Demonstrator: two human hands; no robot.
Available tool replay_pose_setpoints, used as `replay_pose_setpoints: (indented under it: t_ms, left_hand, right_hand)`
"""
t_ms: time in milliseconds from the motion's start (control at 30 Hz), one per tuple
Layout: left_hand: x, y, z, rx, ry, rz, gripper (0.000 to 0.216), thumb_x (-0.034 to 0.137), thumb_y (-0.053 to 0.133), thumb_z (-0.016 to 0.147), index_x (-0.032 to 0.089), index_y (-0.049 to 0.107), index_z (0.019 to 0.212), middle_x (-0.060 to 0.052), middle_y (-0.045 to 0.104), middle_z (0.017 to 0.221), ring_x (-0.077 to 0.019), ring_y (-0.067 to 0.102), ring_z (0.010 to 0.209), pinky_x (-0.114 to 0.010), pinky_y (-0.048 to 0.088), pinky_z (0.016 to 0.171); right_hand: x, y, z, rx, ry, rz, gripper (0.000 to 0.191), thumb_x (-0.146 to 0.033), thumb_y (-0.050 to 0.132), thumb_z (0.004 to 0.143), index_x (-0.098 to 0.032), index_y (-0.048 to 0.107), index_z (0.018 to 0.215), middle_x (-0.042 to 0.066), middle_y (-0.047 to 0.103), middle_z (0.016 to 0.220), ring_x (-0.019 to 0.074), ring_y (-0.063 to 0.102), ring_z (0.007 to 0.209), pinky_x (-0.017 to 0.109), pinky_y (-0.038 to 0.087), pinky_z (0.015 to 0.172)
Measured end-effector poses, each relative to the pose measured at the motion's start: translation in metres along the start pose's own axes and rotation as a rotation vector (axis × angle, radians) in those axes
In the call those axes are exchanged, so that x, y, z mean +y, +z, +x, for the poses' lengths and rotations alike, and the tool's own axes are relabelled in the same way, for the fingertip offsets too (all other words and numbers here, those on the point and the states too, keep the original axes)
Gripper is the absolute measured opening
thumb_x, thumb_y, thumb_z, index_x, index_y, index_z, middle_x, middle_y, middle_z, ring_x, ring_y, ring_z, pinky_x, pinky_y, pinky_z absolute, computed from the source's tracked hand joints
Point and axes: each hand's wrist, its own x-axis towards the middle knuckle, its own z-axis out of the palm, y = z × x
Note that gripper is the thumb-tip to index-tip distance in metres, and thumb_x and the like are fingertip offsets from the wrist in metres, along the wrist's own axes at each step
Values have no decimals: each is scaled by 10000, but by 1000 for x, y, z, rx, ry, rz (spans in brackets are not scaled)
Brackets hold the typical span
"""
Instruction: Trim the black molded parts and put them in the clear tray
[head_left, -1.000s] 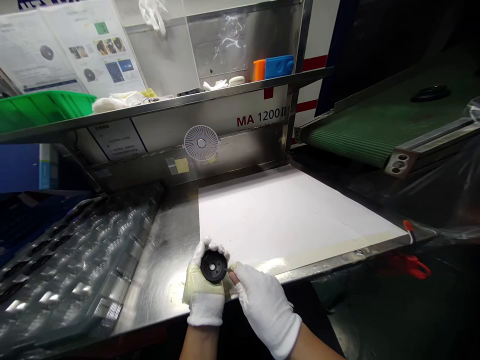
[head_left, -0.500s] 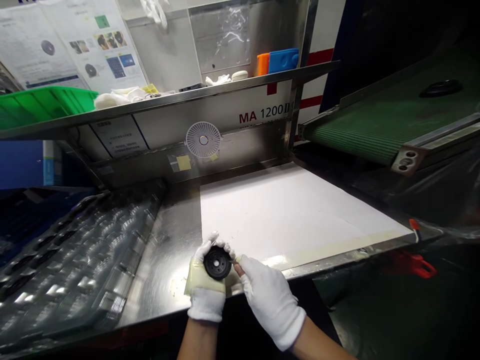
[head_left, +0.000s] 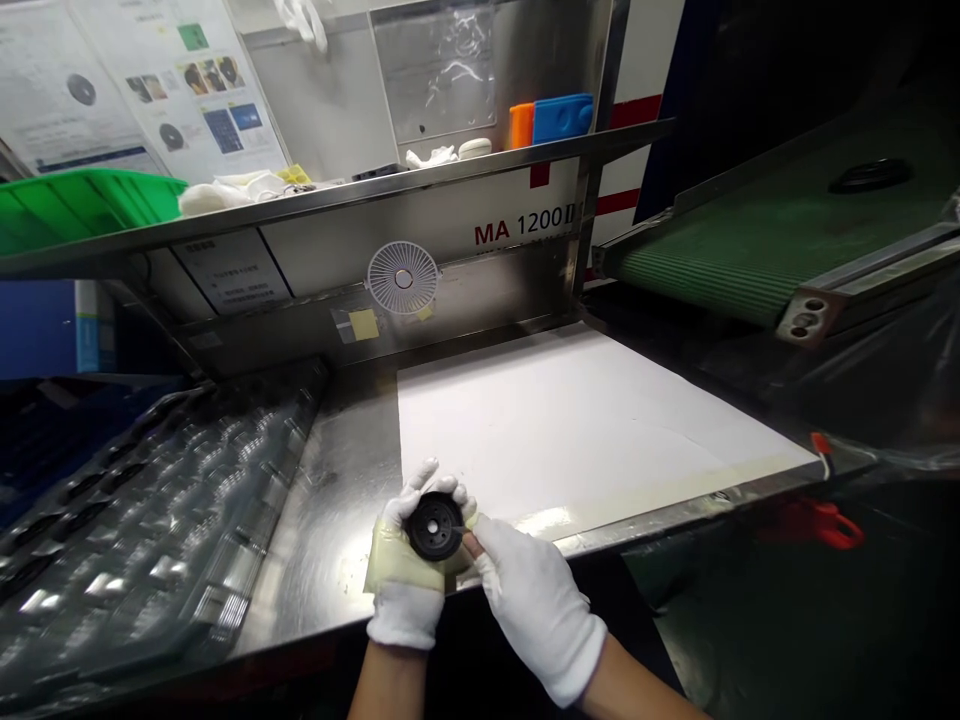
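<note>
My left hand [head_left: 405, 570], in a white glove with a yellowish rubber-coated palm, cups a round black plastic disc [head_left: 434, 525] with a central hole. My right hand [head_left: 536, 605], also in a white glove, is pinched against the disc's right rim. A thin metal pick [head_left: 459, 530] seems to sit in its fingertips, its tip touching the disc. Most of the pick is hidden by the fingers. Both hands are over the front edge of a steel table [head_left: 330, 520], beside a white sheet [head_left: 570, 430].
A clear plastic blister tray [head_left: 157, 510] lies at the left. A round white grille [head_left: 403, 279] stands against the back panel. On the right, a green conveyor belt [head_left: 750, 250] carries a black ring [head_left: 870, 176]. Above, a shelf [head_left: 315, 195] holds a green bin [head_left: 82, 205] and white gloves [head_left: 225, 193].
The black disc has shifted slightly right and up in my left hand. My right hand stays at its rim, and the whole view has tilted a little.
</note>
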Motion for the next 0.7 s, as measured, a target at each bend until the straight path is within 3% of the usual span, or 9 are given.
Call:
replay_pose_setpoints:
  t_ms: [100, 200, 333, 400, 500, 700]
  left_hand:
    - [-1, -3, 7, -1, 20, -52, 163, 165, 558, 702, 140, 604, 856, -28, 547, 662, -152, 543, 642, -298, 484, 627]
    - [-4, -3, 17, 76, 12, -110, 60, 157, 603, 708, 157, 581, 764, 6, 527, 621, -119, 521, 605, -264, 476, 605]
    - [-7, -1, 16, 76, 128, -182, 40, 163, 570, 751, 154, 570, 713, 16, 532, 627, -93, 532, 617, -263, 495, 690]
    - [-7, -1, 10, 47, 181, -126, 76, 159, 543, 755, 154, 602, 802, -23, 590, 736, -138, 582, 747, -317, 497, 772]
    - [-3, -3, 0, 24, 82, -12, 268, 186, 514, 735, 150, 605, 985, -109, 622, 900, -255, 589, 898, -407, 505, 753]
    - [-5, -5, 8, 75, 28, -74, 86, 162, 572, 720, 153, 601, 800, -15, 556, 627, -141, 553, 621, -272, 487, 596]
  right_hand:
    - [2, 3, -2, 7, 43, -21, 119, -221, 419, 891, -252, 517, 832, -44, 589, 699, 143, 539, 605, 291, 239, 540]
    - [-3, 7, -5, 4, 35, -14, 149, -242, 405, 900, -252, 501, 785, -46, 576, 681, 146, 524, 583, 296, 220, 526]
    - [-12, 6, -6, -22, 25, -28, 169, -286, 390, 906, -253, 497, 779, -40, 573, 671, 155, 515, 573, 294, 207, 516]
    - [-13, 4, -5, -35, 16, -37, 179, -287, 382, 910, -249, 495, 777, -35, 572, 670, 159, 523, 587, 292, 213, 521]
    - [-7, 1, -4, -25, -6, -13, 151, -256, 380, 915, -250, 501, 824, -36, 584, 716, 155, 536, 623, 287, 238, 545]
    - [1, 5, -7, 32, 26, -38, 145, -241, 403, 907, -242, 502, 802, -37, 569, 684, 147, 525, 595, 291, 227, 536]
